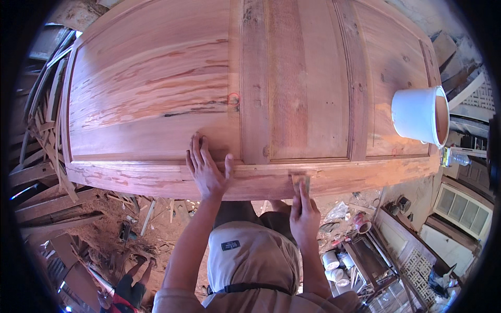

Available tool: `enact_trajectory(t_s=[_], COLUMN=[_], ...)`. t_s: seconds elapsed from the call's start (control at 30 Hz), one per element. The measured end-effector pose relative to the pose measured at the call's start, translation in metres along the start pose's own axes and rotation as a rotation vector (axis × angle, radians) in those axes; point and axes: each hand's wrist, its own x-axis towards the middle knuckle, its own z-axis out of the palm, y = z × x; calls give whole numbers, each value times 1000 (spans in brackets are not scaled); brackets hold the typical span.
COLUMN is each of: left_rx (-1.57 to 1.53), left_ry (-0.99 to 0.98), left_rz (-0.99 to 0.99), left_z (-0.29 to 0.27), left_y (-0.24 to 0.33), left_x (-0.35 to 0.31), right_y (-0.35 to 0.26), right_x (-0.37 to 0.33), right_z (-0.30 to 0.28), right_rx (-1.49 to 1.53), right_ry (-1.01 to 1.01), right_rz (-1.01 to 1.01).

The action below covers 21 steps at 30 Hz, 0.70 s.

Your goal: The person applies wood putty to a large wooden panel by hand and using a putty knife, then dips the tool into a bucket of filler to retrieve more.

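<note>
the left hand (pixel 204 169) lies flat with fingers spread on the near rail of the wooden door (pixel 156 88) that fills the upper frame. the right hand (pixel 304 211), at lower centre, presses a small scraper (pixel 300 180) against the door's near edge. a white bucket (pixel 417 115) rests on the door at right.

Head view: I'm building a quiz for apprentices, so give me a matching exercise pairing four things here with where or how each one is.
Things:
1. left hand
2. right hand
3. white bucket
4. wooden door

States:
A. stands near the door's right end
B. lies flat, reddish panels up
C. spread flat on the door's near rail
D. presses a small pad on the near edge

Pairs: 1-C, 2-D, 3-A, 4-B
</note>
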Motion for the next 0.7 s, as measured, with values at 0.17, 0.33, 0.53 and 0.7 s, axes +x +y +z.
enact_trajectory(t_s=[0.17, 0.33, 0.53, 0.7], left_rx=[9, 3, 16, -1], left_ry=[1, 26, 15, -6], left_rz=[6, 17, -4, -13], left_z=[0, -6, -6, -5], left_y=[4, 6, 6, 5], left_x=[4, 3, 3, 4], right_y=[4, 0, 1, 2], right_x=[0, -5, -11, 5], right_z=[23, 8, 13, -27], right_rx=[-28, 19, -5, -55], right_ry=[82, 93, 2, -181], right_rz=[-34, -46, 21, -147])
